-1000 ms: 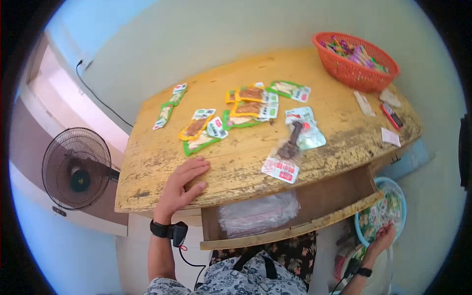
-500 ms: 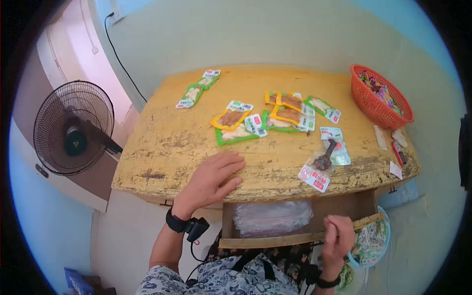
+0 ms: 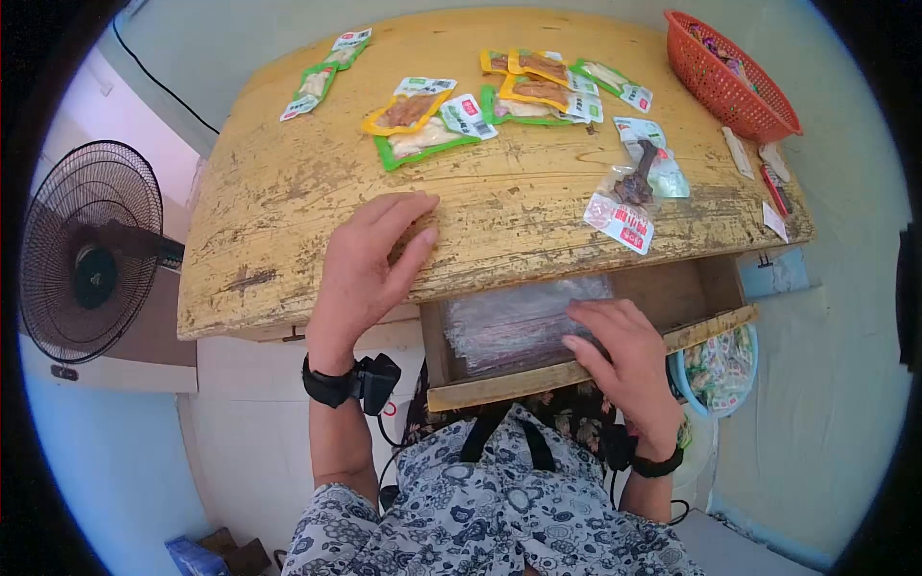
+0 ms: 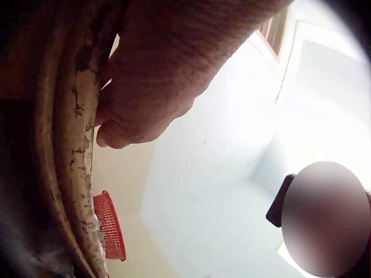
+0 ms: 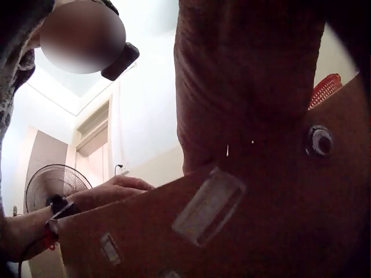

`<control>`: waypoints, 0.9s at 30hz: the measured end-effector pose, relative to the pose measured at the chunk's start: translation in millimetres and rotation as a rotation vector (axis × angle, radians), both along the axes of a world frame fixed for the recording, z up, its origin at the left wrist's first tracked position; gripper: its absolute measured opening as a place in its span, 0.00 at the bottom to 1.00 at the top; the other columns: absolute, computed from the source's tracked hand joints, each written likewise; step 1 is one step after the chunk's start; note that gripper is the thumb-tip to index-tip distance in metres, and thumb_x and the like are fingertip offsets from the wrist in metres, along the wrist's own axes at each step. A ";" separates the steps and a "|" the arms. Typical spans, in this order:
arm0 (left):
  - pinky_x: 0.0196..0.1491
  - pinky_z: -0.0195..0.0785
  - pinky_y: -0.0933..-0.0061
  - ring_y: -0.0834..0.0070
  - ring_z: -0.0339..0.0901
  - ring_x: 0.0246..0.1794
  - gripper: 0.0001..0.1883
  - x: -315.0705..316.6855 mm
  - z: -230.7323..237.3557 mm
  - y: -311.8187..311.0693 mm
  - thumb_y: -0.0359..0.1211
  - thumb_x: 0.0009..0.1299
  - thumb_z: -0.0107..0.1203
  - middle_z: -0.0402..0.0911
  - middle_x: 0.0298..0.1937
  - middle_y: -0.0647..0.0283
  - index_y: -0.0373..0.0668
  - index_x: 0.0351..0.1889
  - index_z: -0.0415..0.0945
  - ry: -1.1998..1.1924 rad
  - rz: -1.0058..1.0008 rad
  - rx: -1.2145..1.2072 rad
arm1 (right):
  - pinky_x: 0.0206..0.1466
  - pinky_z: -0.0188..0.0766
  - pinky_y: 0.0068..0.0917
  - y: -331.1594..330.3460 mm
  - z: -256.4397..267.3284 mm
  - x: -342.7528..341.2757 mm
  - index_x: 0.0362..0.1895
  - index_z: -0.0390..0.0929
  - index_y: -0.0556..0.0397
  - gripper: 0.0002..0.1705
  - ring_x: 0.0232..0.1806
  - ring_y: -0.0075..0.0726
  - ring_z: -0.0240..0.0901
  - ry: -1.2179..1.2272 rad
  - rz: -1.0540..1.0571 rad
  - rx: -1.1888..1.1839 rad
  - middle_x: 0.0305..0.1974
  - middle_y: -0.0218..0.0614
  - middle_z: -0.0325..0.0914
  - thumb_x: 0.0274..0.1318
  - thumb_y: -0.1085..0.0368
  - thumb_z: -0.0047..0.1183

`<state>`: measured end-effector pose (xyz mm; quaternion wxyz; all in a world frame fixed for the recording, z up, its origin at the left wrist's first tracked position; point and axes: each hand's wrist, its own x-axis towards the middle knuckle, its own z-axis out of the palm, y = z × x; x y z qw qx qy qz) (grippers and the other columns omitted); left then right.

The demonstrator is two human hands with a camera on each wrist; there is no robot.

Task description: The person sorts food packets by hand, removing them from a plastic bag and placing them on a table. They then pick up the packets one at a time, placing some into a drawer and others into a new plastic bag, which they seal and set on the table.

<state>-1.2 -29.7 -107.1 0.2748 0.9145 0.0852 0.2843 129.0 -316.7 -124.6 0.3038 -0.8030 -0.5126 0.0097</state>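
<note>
My left hand rests on the front edge of the worn yellow table, fingers spread loosely with nothing in them. Below it, the drawer is pulled out and holds a stack of clear plastic bags. My right hand reaches over the drawer's front, its extended fingertips at the right end of the stack. In the right wrist view the drawer front hides those fingertips. A sealed packet with a dark drumstick lies above the drawer, overlapping a pale blue packet.
Several green and yellow food packets lie across the table. A red basket of wrapped snacks stands at the back right, with a red-and-black tool before it. A blue basin of packets sits below right; a fan stands left.
My right hand has moved from the basin on the right, up and left over the drawer to the plastic bags. My left hand stays on the table edge. The head view has shifted.
</note>
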 end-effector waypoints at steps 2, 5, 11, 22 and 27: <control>0.57 0.74 0.64 0.56 0.82 0.53 0.15 0.0 0.1 -0.8 0.29 0.70 0.61 0.84 0.52 0.51 0.37 0.54 0.80 -0.001 0.008 -0.035 | 0.54 0.74 0.43 7.7 -3.8 -0.3 0.48 0.82 0.53 0.15 0.53 0.50 0.76 -0.018 0.061 -0.048 0.50 0.40 0.82 0.61 0.60 0.58; 0.57 0.74 0.64 0.57 0.82 0.53 0.15 0.1 1.6 -2.6 0.29 0.70 0.61 0.84 0.52 0.51 0.37 0.53 0.80 0.008 0.013 -0.039 | 0.56 0.74 0.45 22.2 -7.5 4.8 0.49 0.83 0.51 0.14 0.56 0.51 0.75 0.006 0.130 -0.195 0.54 0.41 0.81 0.62 0.61 0.56; 0.57 0.74 0.64 0.56 0.82 0.54 0.15 -0.4 -1.7 1.6 0.29 0.69 0.61 0.84 0.52 0.51 0.38 0.54 0.81 0.000 0.002 0.023 | 0.61 0.73 0.49 39.6 0.8 31.7 0.42 0.85 0.49 0.11 0.62 0.60 0.71 -0.002 0.416 -0.464 0.61 0.45 0.77 0.62 0.61 0.52; 0.56 0.75 0.60 0.53 0.81 0.53 0.15 -0.2 -1.6 2.5 0.30 0.68 0.62 0.83 0.52 0.51 0.38 0.53 0.81 -0.028 -0.018 0.077 | 0.51 0.75 0.43 53.0 -3.5 37.8 0.43 0.85 0.56 0.19 0.45 0.55 0.80 0.167 0.348 -0.795 0.42 0.45 0.84 0.67 0.54 0.50; 0.51 0.74 0.58 0.52 0.79 0.50 0.15 1.2 -6.2 2.5 0.30 0.67 0.61 0.82 0.49 0.52 0.37 0.51 0.80 -0.091 -0.027 0.110 | 0.45 0.76 0.37 35.7 -15.1 47.5 0.42 0.84 0.59 0.11 0.39 0.47 0.81 0.372 0.340 -0.460 0.33 0.46 0.83 0.63 0.64 0.57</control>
